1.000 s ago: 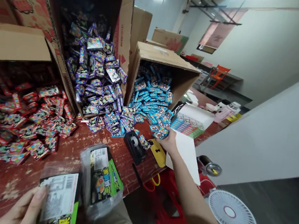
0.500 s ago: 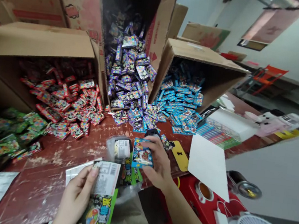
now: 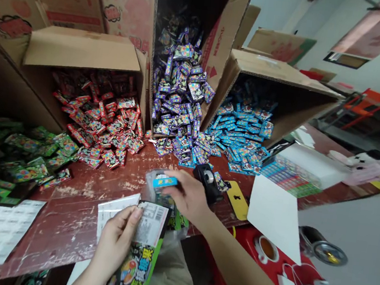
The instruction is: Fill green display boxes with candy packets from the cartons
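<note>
While left hand (image 3: 116,235) pinches pouch (image 3: 137,266), blue packet (image 3: 164,182) near, in right hand (image 3: 191,196).

You are facing a red wooden table (image 3: 73,202). Across it, left to right, green printed packets (image 3: 28,170), red printed packets (image 3: 104,124), purple printed packets (image 3: 176,108) and blue printed packets (image 3: 242,133) are lying, the last three spilling from open brown cardboard boxes (image 3: 83,51). Right of centre, a black plastic tape dispenser (image 3: 209,191) is sitting left of a yellow rectangular phone (image 3: 237,200), itself lying left of a white paper sheet (image 3: 273,216). Nearer you, a flat black-and-green printed pouch (image 3: 144,251) is resting in your left hand (image 3: 116,235).
</note>
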A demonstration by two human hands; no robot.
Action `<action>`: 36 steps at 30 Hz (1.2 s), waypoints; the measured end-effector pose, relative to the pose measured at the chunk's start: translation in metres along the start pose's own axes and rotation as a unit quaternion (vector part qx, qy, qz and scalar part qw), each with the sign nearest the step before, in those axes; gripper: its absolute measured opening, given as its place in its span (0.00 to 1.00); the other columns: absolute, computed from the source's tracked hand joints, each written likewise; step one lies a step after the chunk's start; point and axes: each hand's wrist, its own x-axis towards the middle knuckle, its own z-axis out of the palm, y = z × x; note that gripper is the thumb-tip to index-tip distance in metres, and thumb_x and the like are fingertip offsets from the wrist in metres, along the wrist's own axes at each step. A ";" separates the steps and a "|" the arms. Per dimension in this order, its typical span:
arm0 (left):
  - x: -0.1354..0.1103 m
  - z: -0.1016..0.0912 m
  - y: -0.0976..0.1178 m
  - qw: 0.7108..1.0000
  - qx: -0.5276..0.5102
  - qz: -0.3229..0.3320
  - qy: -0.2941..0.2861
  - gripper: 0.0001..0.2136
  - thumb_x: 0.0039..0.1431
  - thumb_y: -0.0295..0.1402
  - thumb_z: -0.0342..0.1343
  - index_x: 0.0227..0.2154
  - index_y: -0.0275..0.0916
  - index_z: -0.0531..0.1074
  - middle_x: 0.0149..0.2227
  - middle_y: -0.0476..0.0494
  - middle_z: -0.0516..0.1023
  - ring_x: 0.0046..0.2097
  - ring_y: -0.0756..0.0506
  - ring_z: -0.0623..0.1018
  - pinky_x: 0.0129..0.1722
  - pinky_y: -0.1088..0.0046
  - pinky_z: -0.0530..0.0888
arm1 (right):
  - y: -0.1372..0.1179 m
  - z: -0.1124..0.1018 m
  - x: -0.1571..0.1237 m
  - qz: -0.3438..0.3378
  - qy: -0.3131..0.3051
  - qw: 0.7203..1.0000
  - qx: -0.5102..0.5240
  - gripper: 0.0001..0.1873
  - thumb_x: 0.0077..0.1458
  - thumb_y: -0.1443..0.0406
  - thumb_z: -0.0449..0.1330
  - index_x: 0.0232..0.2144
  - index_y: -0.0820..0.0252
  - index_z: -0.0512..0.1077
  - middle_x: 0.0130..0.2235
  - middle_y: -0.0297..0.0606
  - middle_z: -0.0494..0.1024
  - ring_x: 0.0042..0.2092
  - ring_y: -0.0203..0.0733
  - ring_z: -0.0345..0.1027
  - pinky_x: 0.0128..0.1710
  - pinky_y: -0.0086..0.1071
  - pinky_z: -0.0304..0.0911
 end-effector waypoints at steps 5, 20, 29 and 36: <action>-0.002 0.009 -0.002 1.000 -0.016 -0.003 -0.016 0.18 0.61 0.46 0.48 0.36 0.37 0.76 0.27 0.48 0.75 0.32 0.45 0.73 0.32 0.75 0.69 | 0.011 0.001 0.008 0.024 -0.210 0.977 -0.009 0.16 0.61 0.62 0.55 0.51 0.57 0.70 0.48 0.42 0.77 0.50 0.43 0.71 0.52 0.36 0.62; 0.004 -0.017 0.007 0.988 -0.093 -0.112 0.055 0.24 0.38 0.57 0.62 0.21 0.38 0.70 0.19 0.51 0.72 0.22 0.49 0.70 0.25 0.76 0.72 | 0.029 0.040 -0.037 0.045 -0.184 0.975 0.118 0.11 0.50 0.59 0.66 0.35 0.57 0.73 0.46 0.40 0.72 0.50 0.42 0.68 0.51 0.35 0.63; 0.011 -0.028 -0.022 0.977 -0.085 -0.194 0.027 0.27 0.42 0.56 0.61 0.37 0.38 0.71 0.28 0.47 0.78 0.26 0.46 0.76 0.25 0.76 0.73 | 0.161 -0.119 -0.083 0.359 -0.034 0.896 -0.259 0.32 0.41 0.71 0.62 0.52 0.59 0.69 0.52 0.50 0.71 0.56 0.59 0.62 0.53 0.58 0.57; 0.014 -0.020 -0.024 0.989 -0.060 -0.132 0.006 0.23 0.47 0.54 0.59 0.36 0.38 0.71 0.25 0.50 0.75 0.26 0.48 0.73 0.25 0.79 0.71 | 0.190 -0.114 -0.076 0.272 -0.188 0.918 -0.218 0.34 0.30 0.79 0.62 0.45 0.60 0.74 0.55 0.46 0.71 0.61 0.53 0.55 0.59 0.47 0.52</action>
